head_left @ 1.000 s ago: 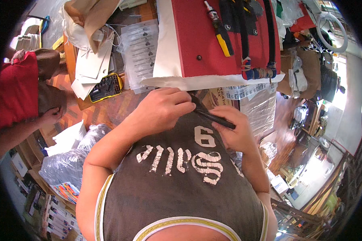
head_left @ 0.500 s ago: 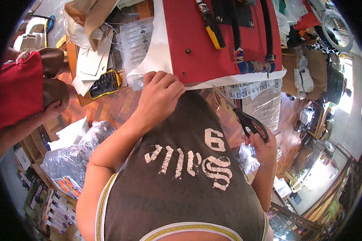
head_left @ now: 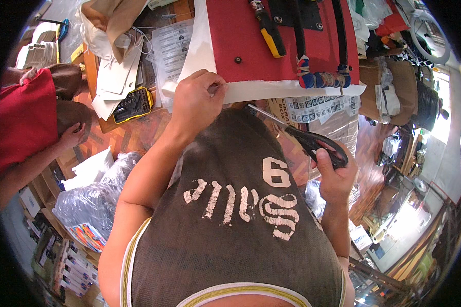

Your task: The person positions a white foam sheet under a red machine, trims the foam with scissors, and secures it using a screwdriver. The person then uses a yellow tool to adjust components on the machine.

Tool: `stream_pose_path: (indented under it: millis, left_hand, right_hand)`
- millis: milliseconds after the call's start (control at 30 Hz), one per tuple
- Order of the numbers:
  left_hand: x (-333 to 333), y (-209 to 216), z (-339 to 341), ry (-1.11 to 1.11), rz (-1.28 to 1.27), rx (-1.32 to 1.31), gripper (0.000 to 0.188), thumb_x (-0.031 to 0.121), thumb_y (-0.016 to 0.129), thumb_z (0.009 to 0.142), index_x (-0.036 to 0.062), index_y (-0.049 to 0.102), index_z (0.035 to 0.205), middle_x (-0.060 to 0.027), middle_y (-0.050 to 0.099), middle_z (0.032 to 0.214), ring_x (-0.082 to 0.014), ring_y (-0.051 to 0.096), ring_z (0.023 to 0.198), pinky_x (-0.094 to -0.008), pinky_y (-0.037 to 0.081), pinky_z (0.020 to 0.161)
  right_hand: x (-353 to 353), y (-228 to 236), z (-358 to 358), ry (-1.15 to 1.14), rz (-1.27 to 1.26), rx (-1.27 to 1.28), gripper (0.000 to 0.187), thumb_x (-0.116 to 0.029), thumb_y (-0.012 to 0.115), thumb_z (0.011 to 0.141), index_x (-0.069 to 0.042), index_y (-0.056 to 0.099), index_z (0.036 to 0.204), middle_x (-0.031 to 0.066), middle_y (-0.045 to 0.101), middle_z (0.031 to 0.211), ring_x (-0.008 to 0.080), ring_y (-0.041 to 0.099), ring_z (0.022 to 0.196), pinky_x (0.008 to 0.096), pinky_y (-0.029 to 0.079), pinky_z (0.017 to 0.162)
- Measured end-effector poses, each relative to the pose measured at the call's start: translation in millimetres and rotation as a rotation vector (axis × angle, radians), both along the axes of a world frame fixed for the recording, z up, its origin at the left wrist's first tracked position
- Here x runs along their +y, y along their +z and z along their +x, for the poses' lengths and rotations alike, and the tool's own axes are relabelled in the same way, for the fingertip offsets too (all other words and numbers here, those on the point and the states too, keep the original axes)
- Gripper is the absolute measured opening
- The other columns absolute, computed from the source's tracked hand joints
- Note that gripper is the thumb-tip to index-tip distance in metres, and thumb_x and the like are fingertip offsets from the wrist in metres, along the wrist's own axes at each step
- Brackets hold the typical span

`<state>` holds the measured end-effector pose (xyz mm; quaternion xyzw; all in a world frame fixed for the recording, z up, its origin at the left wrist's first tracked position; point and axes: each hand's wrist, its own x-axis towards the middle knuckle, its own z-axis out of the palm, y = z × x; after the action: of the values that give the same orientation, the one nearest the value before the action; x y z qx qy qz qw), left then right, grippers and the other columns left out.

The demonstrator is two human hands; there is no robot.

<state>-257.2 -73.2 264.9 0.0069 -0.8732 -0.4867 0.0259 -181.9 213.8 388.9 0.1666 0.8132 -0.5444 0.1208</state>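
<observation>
My left hand (head_left: 197, 100) is closed, its fingertips pinching the near edge of a white sheet (head_left: 271, 91). That sheet sticks out from under a red panel (head_left: 256, 69), along its near and left sides. In my right hand (head_left: 335, 176) is a pair of scissors (head_left: 312, 140) with black handles, held below the sheet's near edge. The metal blades point up and left toward my left hand, apart from the sheet. A yellow-and-black handled tool (head_left: 271, 36) lies on the panel, left of black bars bound with blue and tan bands (head_left: 322, 79).
Left of the panel lie a yellow-edged bit case (head_left: 133, 105), cream cards (head_left: 115, 77) and a printed plastic sheet (head_left: 171, 51). Another person in red (head_left: 28, 117) sits at far left. Plastic-wrapped packs (head_left: 87, 204) stand on the floor. Wrapped cartons (head_left: 338, 128) are below the panel at right.
My left hand has shifted slightly up and left, and more of the white strip shows below the panel. The scissors have moved left. The other person's lower hand has shifted slightly.
</observation>
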Motion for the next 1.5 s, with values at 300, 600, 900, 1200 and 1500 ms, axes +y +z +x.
stream_pose_path:
  millis: [300, 600, 900, 1200, 1500]
  left_hand:
    - [-20.9, -1.9, -12.4, -0.164, -0.182, 0.091, 0.021, 0.010, 0.077, 0.080, 0.0011, 0.073, 0.098, -0.0146, 0.071, 0.095, -0.0292, 0.069, 0.089, -0.0403, 0.053, 0.083]
    - [27.9, 76.5, 24.9, -0.711, 0.406, -0.063, 0.042, 0.016, 0.078, 0.084, 0.0028, 0.067, 0.122, -0.0136, 0.072, 0.108, -0.0365, 0.069, 0.101, -0.0459, 0.051, 0.100]
    - [32.2, 72.2, 31.0, -0.479, 0.429, 0.213, 0.027, 0.002, 0.080, 0.072, 0.0065, 0.072, 0.098, -0.0120, 0.074, 0.110, -0.0296, 0.067, 0.112, -0.0452, 0.048, 0.103]
    - [51.5, 52.4, 34.8, -0.629, 0.432, 0.344, 0.042, 0.009, 0.085, 0.063, 0.0125, 0.072, 0.103, -0.0056, 0.061, 0.102, -0.0268, 0.059, 0.096, -0.0399, 0.045, 0.084]
    - [-18.5, 6.4, -3.3, -0.234, 0.022, 0.119, 0.033, 0.017, 0.084, 0.075, 0.0073, 0.069, 0.102, -0.0131, 0.065, 0.107, -0.0324, 0.061, 0.101, -0.0436, 0.045, 0.092]
  right_hand:
    - [-31.5, -1.1, -12.9, 0.075, 0.120, 0.101, 0.016, -0.009, 0.071, 0.093, 0.003, 0.068, 0.103, 0.0043, 0.070, 0.087, 0.0090, 0.061, 0.079, 0.0267, 0.051, 0.073]
    - [-52.0, 21.7, -13.3, 0.287, 0.103, 0.132, 0.026, -0.013, 0.075, 0.091, 0.001, 0.062, 0.109, 0.0054, 0.067, 0.089, 0.0111, 0.061, 0.079, 0.0264, 0.050, 0.073]
    - [-26.8, 5.6, 2.8, 0.461, 0.186, 0.087, 0.033, -0.015, 0.077, 0.085, 0.000, 0.062, 0.109, 0.0113, 0.065, 0.101, 0.0239, 0.064, 0.092, 0.0348, 0.049, 0.084]
    - [-46.0, -24.2, -24.0, 0.692, 0.343, 0.030, 0.034, -0.013, 0.074, 0.082, -0.010, 0.070, 0.115, 0.0175, 0.068, 0.102, 0.0401, 0.065, 0.101, 0.0488, 0.049, 0.090]
    - [-53.3, -56.9, -21.3, 0.301, 0.055, -0.141, 0.023, -0.010, 0.050, 0.105, 0.003, 0.057, 0.123, 0.0097, 0.070, 0.089, 0.0103, 0.064, 0.067, 0.0244, 0.052, 0.060]
